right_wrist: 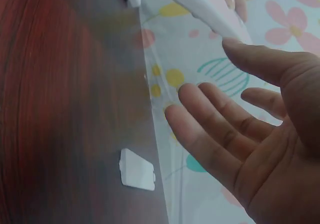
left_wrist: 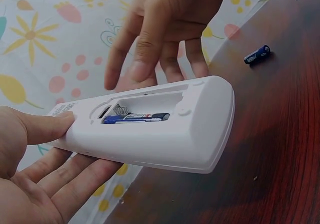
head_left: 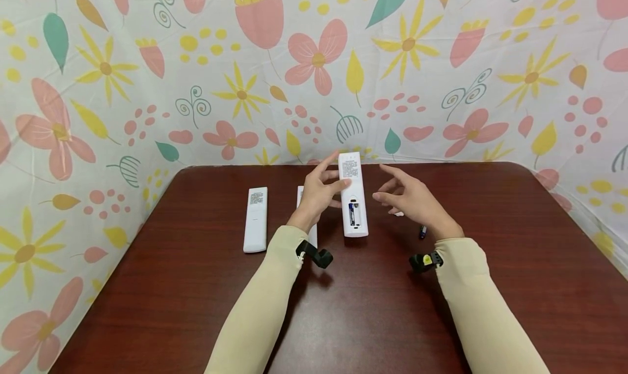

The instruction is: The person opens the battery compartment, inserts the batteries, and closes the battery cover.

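Observation:
My left hand (head_left: 318, 193) grips a white remote control (head_left: 351, 191) above the table, its back turned up, thumb on top and fingers underneath. Its battery compartment is uncovered; in the left wrist view one blue battery (left_wrist: 135, 118) lies in it beside a vacant slot with a spring. To the right of the remote, my right hand (head_left: 409, 197) hovers with fingers spread and nothing in them. A second blue battery (left_wrist: 257, 55) lies on the table, partly hidden by the right wrist in the head view. The small white battery cover (right_wrist: 137, 170) rests on the table below the right hand.
Another white remote (head_left: 255, 219) lies face down at the left of the brown table (head_left: 343, 319). Beneath my left hand, a further white remote (head_left: 313, 235) is partly covered. A flower-patterned cloth (head_left: 314, 63) hangs behind the table's far edge.

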The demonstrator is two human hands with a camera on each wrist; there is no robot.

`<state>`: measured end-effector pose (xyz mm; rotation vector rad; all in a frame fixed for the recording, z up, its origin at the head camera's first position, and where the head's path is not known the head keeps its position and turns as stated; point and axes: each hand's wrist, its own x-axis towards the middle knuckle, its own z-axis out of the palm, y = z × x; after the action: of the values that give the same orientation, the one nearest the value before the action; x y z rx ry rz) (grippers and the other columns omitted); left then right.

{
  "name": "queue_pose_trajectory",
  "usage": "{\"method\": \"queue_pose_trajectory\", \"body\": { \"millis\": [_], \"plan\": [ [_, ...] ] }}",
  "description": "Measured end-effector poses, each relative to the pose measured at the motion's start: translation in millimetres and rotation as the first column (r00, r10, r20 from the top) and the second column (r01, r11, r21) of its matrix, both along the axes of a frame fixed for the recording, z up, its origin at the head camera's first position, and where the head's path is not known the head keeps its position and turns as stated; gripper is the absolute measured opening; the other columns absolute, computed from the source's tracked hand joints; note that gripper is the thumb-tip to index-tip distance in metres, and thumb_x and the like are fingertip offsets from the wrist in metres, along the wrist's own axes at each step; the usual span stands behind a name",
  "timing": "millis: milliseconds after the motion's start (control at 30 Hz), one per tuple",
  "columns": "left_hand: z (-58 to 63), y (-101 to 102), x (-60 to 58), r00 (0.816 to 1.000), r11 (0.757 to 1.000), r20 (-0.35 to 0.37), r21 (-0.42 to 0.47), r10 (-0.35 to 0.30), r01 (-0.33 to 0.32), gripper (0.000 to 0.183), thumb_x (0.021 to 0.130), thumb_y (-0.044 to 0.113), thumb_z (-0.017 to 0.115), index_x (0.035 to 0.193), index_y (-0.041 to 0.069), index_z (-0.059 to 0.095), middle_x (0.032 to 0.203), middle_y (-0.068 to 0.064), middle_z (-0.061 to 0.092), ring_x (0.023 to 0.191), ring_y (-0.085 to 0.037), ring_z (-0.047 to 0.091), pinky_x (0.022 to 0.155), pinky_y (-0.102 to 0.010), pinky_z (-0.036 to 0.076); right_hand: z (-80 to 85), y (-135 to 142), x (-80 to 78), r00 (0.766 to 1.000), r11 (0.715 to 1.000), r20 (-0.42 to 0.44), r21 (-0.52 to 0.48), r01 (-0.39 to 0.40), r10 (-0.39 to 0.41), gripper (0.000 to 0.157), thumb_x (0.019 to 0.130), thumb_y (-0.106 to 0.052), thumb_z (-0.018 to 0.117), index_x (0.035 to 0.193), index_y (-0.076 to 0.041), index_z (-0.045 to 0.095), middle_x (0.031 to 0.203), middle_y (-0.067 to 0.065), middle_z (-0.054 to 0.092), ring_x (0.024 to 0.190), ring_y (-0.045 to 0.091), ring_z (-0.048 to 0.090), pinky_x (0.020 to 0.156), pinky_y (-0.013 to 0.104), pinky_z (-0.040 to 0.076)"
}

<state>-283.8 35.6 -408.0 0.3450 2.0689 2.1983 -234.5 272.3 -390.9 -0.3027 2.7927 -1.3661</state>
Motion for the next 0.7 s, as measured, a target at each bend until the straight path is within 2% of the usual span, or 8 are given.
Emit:
{"method": "queue_pose_trajectory", "body": {
  "millis": [133,267,433,600,700],
  "plan": [
    [0.6,1,0.2,1.0,1.0,0.005,0.015,0.0,0.0,0.074,0.097,0.003,0.079,0.156,0.038,0.055,0.118,-0.006,0.072,0.086,-0.03,0.076,0.061,-0.046,0.065,-0.5,8,-0.9,0.999,0.994,-0.009,0.105,0.034,-0.033,0.077,0.102,-0.029,0.077,0.165,-0.01,0.038,0.121,0.016,0.07,0.091,0.033,0.072,0.078,0.041,0.061],
    [0.4,1,-0.4,1.0,1.0,0.009,0.02,-0.001,0.001,0.073,0.096,0.003,0.079,0.154,0.042,0.057,0.118,-0.005,0.072,0.086,-0.03,0.076,0.061,-0.045,0.065,0.4,19,-0.4,0.999,0.983,0.013,0.18,0.043,-0.046,0.072,0.102,-0.027,0.077,0.161,-0.006,0.043,0.123,0.018,0.069,0.091,0.031,0.072,0.079,0.04,0.061],
    [0.8,0,-0.4,1.0,1.0,0.01,0.012,-0.003,0.003,0.073,0.097,0.004,0.079,0.157,0.038,0.054,0.119,-0.005,0.071,0.087,-0.03,0.076,0.061,-0.045,0.065,0.5,36,0.1,0.999,0.965,0.025,0.259,0.029,-0.037,0.068,0.098,-0.02,0.079,0.155,0.003,0.047,0.121,0.028,0.068,0.088,0.034,0.073,0.08,0.047,0.062],
    [0.6,-1,0.1,1.0,1.0,0.01,0.011,-0.003,0.003,0.074,0.097,0.004,0.079,0.159,0.035,0.053,0.119,-0.006,0.071,0.086,-0.03,0.076,0.062,-0.046,0.065,0.4,51,2.8,0.998,0.922,0.045,0.385,0.033,-0.055,0.068,0.093,-0.021,0.082,0.146,0.009,0.052,0.12,0.033,0.066,0.101,0.043,0.068,0.089,0.059,0.055],
    [0.5,-1,0.0,1.0,1.0,0.015,0.016,-0.003,0.003,0.074,0.097,0.004,0.079,0.158,0.035,0.053,0.119,-0.007,0.071,0.085,-0.031,0.076,0.062,-0.047,0.065,0.7,57,5.3,0.994,0.908,0.086,0.419,0.024,-0.066,0.067,0.093,-0.02,0.082,0.144,0.011,0.052,0.117,0.032,0.067,0.097,0.041,0.067,0.086,0.057,0.056]
  ]
}}
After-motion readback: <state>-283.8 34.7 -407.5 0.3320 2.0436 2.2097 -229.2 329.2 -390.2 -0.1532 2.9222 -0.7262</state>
